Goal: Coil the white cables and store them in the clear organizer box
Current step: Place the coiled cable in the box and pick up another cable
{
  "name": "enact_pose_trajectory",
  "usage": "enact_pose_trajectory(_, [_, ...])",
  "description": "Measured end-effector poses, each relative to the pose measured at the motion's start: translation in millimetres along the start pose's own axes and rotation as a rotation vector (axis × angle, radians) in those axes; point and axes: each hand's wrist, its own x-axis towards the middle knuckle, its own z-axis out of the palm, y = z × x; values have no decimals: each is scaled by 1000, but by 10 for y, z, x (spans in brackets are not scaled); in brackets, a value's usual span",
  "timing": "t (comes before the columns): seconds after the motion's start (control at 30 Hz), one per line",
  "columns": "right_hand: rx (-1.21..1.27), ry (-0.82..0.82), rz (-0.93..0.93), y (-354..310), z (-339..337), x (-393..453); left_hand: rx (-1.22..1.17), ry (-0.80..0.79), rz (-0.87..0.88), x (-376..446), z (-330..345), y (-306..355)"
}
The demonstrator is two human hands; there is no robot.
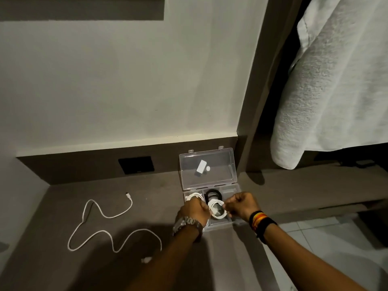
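A pale wall (117, 80) fills the upper left of the frame, and a white towel (327, 85) hangs at the upper right, cut off by the edge. Below runs a dark brown counter (52, 217), with a black wall plate (136, 164) on its backsplash left of centre. A loose white cable (100, 225) snakes across the counter at lower left, well apart from the clear organizer box (233, 224), which sits at centre with its lid (207, 168) propped open. The left hand (194, 208) hides part of the box's left compartment, where white loops show. The right hand (241, 204) is curled; both hands pinch a coiled white cable (217, 208) over the middle compartment. A black coil (213, 195) lies just behind it.
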Motion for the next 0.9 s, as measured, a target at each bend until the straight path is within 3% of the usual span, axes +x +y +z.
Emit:
enact_pose_trajectory(0.1, [-140,-29,-55,47,14,75,206,202,161,-38,162,-54])
enact_pose_trajectory(0.17, [-233,-20,-115,50,34,102,289,251,198,-34,218,-18])
enact_pose_trajectory(0.4, [-575,7,-234,-50,63,60,317,142,251,41,206,93])
enact_pose_trajectory(0.57, [-782,-31,-417,8,113,-24,451,187,247,79,290,132])
enact_pose_trajectory(0.73, [-743,-51,-334,-55,-7,52,497,225,254,104,314,90])
enact_pose_trajectory(0.9, [-863,-159,-276,-118,-93,129,571,132,237,161,291,119])
